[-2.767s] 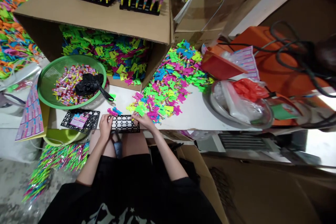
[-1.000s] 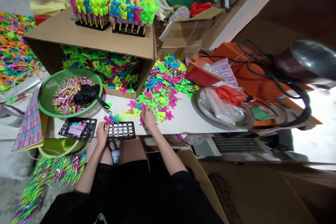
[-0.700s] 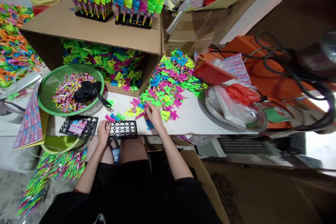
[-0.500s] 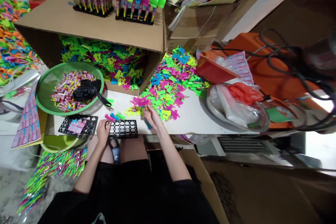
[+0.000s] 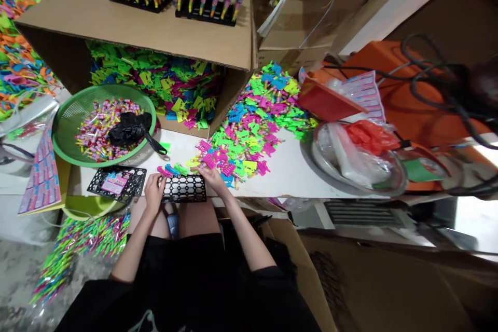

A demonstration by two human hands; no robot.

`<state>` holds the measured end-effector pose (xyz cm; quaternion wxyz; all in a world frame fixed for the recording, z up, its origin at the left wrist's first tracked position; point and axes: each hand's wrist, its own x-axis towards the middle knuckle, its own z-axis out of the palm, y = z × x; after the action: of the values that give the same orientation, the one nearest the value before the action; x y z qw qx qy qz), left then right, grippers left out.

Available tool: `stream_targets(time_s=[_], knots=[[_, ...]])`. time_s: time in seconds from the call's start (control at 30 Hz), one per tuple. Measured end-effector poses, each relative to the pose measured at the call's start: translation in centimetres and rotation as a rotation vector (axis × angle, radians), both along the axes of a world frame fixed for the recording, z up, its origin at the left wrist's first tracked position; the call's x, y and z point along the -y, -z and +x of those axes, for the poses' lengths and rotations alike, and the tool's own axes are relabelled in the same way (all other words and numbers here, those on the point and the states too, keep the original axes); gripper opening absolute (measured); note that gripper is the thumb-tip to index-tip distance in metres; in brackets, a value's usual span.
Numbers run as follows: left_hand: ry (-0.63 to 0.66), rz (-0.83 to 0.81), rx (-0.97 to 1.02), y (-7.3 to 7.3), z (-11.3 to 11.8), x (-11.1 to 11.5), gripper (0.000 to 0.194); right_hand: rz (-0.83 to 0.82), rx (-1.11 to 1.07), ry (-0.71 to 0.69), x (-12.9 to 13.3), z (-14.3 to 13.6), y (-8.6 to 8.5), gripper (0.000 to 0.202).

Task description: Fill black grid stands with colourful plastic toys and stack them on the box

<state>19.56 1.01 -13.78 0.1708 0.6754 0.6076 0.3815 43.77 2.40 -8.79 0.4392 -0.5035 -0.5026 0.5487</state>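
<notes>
A black plastic grid rack (image 5: 184, 190) lies at the table's front edge, over my lap. My left hand (image 5: 154, 191) is closed on its left end, fingertips at the far corner. Along the rack's far edge stands a short row of small plastic toys (image 5: 172, 170) in pink, blue and green. My right hand (image 5: 213, 180) is over the rack's far right corner, its fingers pinched on a small yellow plastic toy that they mostly hide. Just beyond that hand spreads a heap of loose bright plastic toys (image 5: 249, 137).
Left of the rack are a second black grid with a label card (image 5: 115, 182) and a green colander (image 5: 58, 137) of small coloured tubes with a black bag. Behind stands a cardboard box (image 5: 155, 36) with filled racks on top. A metal bowl (image 5: 392, 187) holds plastic bags at right.
My right hand has moved left from the heap's near edge to the rack's far right corner. My left hand stays at the rack. The whole view has shifted slightly.
</notes>
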Motion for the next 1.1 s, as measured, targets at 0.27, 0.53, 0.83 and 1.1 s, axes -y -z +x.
stream_targets(time_s=[0.27,0.53,0.83,1.1], knots=[[-0.013,0.001,0.010,0.1,0.2,0.0,0.019,0.057,0.221,-0.044,-0.2,-0.9,1.5,0.029],[0.177,-0.108,0.062,-0.3,-1.1,-1.5,0.022,0.198,0.322,-0.120,-0.6,-1.2,2.6,0.028],[0.435,-0.365,0.226,-0.1,-0.3,-5.3,0.030,0.232,0.466,-0.193,-1.2,-1.7,2.5,0.029],[0.221,-0.266,0.162,1.4,0.7,-3.3,0.034,0.190,0.564,-0.097,-0.1,-1.9,3.7,0.025]])
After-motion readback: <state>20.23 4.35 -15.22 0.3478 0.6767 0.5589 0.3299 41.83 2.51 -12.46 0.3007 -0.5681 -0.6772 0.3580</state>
